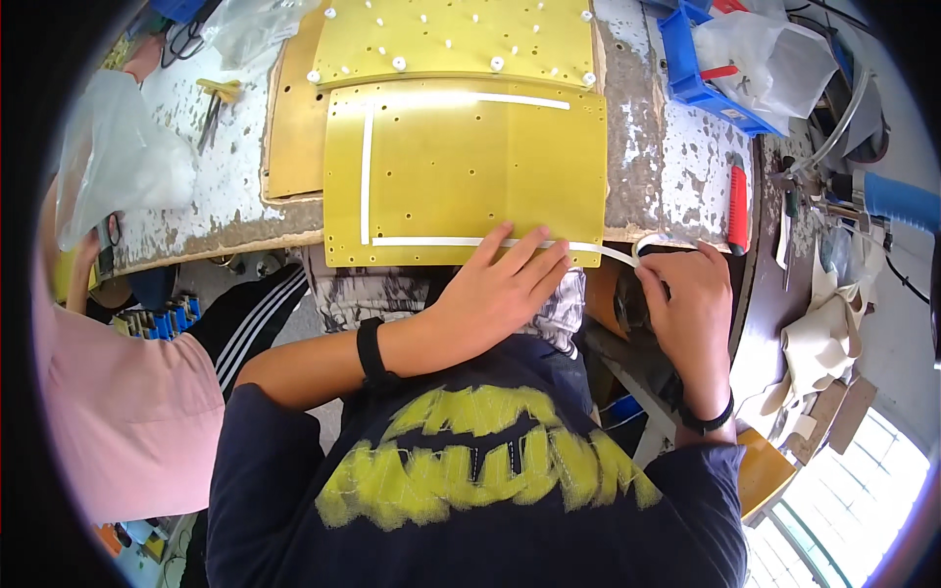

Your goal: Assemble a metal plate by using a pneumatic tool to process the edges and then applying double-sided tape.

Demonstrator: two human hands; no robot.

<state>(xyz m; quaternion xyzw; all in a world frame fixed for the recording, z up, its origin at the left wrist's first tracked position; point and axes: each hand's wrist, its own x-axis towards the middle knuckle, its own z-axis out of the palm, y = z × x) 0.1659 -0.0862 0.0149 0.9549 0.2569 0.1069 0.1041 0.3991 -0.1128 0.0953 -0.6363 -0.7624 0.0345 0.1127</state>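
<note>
In front of me lies a yellow board (441,147) with small holes. A white strip (421,241) runs along its near edge. Other white strips, a left strip (367,176) and a far strip (524,100), lie along those sides. My left hand (502,294) rests on the near strip with its fingers stretched and spread. Past the board's right edge, the strip's loose end curves up to my right hand (686,294), which pinches it between thumb and fingers. A white loop (662,241) shows beside those fingers, partly hidden.
Behind stands another yellow board (451,39) with white pegs. A red-handled tool (737,208) lies at the right, below a blue bin (686,59) with plastic bags. Yellow-handled pliers (218,93) lie at the left. A person in a pink shirt (127,412) works close on my left.
</note>
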